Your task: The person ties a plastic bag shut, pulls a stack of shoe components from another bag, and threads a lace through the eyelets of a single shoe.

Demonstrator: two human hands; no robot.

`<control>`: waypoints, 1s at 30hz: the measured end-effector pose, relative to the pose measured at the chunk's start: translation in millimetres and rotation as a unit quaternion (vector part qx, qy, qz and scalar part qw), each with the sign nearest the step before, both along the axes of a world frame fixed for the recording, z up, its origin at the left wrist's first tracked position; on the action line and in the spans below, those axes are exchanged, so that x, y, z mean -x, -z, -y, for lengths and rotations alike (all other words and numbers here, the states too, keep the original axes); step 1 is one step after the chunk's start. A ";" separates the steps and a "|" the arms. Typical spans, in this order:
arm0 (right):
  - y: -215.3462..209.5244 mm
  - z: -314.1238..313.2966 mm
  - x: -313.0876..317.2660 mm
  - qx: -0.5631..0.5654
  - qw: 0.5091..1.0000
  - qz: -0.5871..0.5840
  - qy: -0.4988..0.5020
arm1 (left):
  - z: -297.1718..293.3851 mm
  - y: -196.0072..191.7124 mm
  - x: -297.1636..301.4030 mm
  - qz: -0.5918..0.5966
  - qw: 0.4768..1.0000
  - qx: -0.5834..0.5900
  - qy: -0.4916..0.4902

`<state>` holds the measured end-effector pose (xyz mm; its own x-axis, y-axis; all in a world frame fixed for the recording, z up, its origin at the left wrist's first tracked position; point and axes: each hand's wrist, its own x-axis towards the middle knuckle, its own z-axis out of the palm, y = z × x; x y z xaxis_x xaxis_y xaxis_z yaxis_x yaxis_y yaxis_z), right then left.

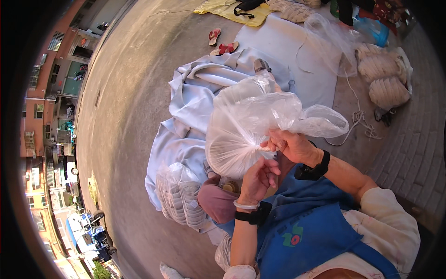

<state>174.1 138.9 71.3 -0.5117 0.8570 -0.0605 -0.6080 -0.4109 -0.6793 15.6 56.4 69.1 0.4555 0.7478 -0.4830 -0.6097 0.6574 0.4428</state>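
A large clear plastic bag (232, 135) stands before my knees, its top gathered into a twisted neck. My right hand (295, 148) is closed round that neck, and the loose bag mouth (320, 121) puffs out above it to the right. Just below the neck is my left hand (260, 180), its fingers curled in close to the gathered plastic. Whether anything thin lies between those fingers is hidden. What fills the bag looks pale and cannot be made out. Black bands with small boxes sit on both wrists, and a blue apron (297, 237) covers my lap.
Pale blue-grey cloth (190, 125) lies rumpled under the bag. Beside my left knee stands a clear bag of white ribbed bundles (181, 195). More off-white bundles (383, 74) and white cord (360, 121) lie at right. Red sandals (225, 49) and a yellow sheet (232, 11) are farther off.
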 end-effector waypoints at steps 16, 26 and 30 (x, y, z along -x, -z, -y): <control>-1.8 14.6 -7.1 -0.038 0.999 -0.028 -0.017 | -34.9 -28.0 -23.5 -0.179 0.963 0.094 -0.180; -8.1 1.9 -22.1 0.036 0.995 -0.073 0.059 | -63.0 -0.9 4.1 -0.202 0.964 0.137 -0.106; -7.8 -19.8 -22.8 0.065 0.989 -0.130 0.028 | -76.7 -12.6 12.2 -0.294 0.946 0.119 -0.070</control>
<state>197.0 158.7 79.2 -0.4770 0.8778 -0.0440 -0.7791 -0.4455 -0.4410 3.4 133.2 81.7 -0.0395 0.6192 -0.7843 -0.3922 0.7123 0.5821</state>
